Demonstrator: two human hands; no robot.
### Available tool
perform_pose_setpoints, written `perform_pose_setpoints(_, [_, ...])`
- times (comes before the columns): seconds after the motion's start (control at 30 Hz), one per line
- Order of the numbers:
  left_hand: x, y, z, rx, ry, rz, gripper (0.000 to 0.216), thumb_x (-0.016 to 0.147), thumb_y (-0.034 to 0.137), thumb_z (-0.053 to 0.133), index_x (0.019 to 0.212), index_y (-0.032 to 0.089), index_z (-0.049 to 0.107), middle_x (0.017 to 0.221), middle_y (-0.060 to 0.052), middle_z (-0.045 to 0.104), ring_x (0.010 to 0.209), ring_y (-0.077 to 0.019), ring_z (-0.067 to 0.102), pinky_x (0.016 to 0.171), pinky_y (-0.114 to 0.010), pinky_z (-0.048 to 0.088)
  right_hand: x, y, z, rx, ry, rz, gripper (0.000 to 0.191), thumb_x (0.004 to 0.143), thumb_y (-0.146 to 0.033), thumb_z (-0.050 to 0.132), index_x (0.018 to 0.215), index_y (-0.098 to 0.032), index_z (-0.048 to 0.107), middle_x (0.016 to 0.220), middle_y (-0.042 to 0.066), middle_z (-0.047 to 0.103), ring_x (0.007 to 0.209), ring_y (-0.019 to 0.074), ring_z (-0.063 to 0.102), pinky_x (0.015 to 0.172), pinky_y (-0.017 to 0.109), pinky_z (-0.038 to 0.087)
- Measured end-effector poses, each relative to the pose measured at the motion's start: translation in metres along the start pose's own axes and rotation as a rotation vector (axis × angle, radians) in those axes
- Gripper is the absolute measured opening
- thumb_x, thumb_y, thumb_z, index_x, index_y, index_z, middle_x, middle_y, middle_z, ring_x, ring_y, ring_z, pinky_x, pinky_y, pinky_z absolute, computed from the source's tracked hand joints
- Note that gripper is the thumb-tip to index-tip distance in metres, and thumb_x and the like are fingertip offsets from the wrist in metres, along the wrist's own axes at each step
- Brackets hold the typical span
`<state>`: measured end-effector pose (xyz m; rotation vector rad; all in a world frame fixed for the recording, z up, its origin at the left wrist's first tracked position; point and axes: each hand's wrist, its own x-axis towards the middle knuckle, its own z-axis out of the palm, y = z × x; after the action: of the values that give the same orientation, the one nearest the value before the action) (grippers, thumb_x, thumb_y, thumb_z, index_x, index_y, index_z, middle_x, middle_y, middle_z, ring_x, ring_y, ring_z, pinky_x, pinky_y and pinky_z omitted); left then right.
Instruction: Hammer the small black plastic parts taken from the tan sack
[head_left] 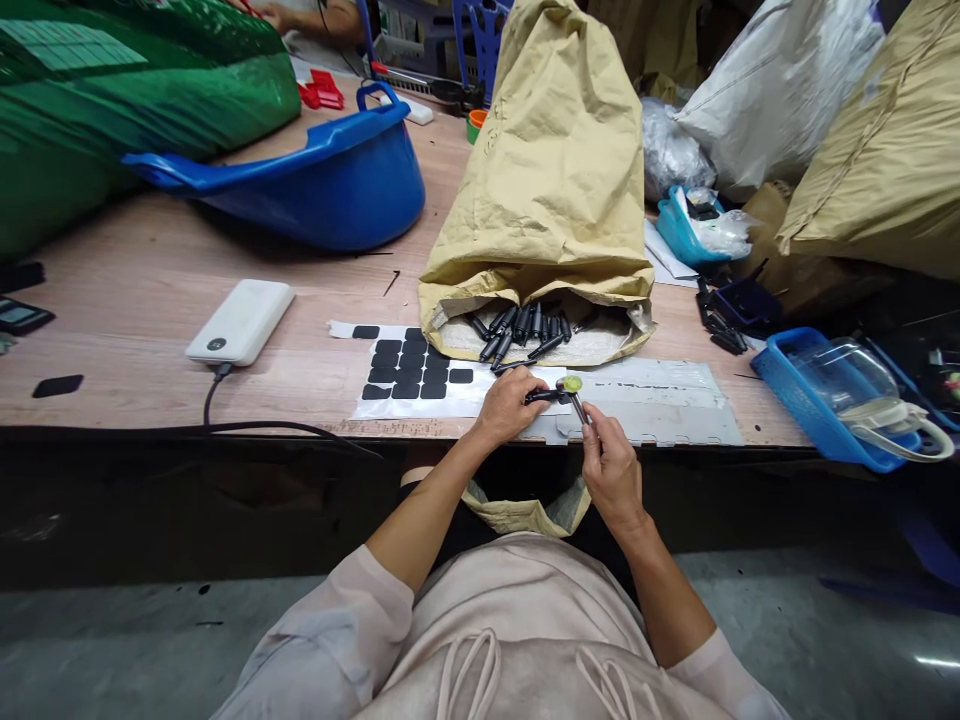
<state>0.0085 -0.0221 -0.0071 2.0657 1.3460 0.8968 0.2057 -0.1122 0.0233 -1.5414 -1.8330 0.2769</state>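
My left hand (511, 404) is closed around a slim black plastic part (543, 396), which lies low over the table's front edge. My right hand (613, 466) grips the metal handle of a small hammer (578, 404). The hammer's yellow-green face (571, 384) is right beside the end of the black part; whether they touch I cannot tell. Just beyond my hands, several similar black parts (517, 325) lie in the mouth of a tan woven sack (555, 170). Under my hands are a white sheet (487, 392) and a grey plate (660, 405).
Rows of black rounded pads (406, 365) sit on the sheet's left. A white power bank (241, 322) with a black cable stands farther left. Behind are a blue basin (322, 190) and a green bag (150, 110). A blue basket (825, 400) is at right. Another person's arm shows at the back.
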Motion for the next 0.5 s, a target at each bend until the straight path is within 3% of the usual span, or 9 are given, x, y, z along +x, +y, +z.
perform_pose_setpoints(0.1, [0.001, 0.001, 0.0, 0.002, 0.001, -0.007, 0.014, 0.087, 0.022, 0.076, 0.101, 0.023, 0.077, 0.091, -0.003, 0.064, 0.097, -0.0232, 0.061, 0.091, -0.038, 0.052, 0.0, -0.002, -0.001, -0.018, -0.051, 0.02, 0.038, 0.108, -0.029, 0.043, 0.136, -0.021, 0.067, 0.112, 0.011, 0.074, 0.101, 0.0208, 0.071, 0.089, 0.033, 0.058])
perform_pose_setpoints(0.3, [0.002, 0.002, -0.002, 0.004, -0.031, -0.018, 0.015, 0.087, 0.022, 0.076, 0.103, 0.022, 0.077, 0.093, -0.004, 0.064, 0.098, -0.0241, 0.061, 0.091, -0.039, 0.052, 0.0, -0.008, 0.002, 0.034, 0.0, -0.011, 0.037, 0.107, -0.029, 0.046, 0.137, -0.02, 0.067, 0.108, 0.01, 0.073, 0.098, 0.0198, 0.071, 0.09, 0.032, 0.057])
perform_pose_setpoints(0.5, [0.001, 0.002, -0.002, -0.014, -0.021, -0.012, 0.016, 0.086, 0.021, 0.075, 0.102, 0.022, 0.076, 0.094, -0.004, 0.064, 0.097, -0.0237, 0.061, 0.09, -0.039, 0.053, 0.0, -0.004, 0.012, 0.094, -0.039, -0.039, 0.034, 0.106, -0.027, 0.047, 0.13, -0.02, 0.07, 0.106, 0.009, 0.074, 0.096, 0.0195, 0.07, 0.088, 0.032, 0.057])
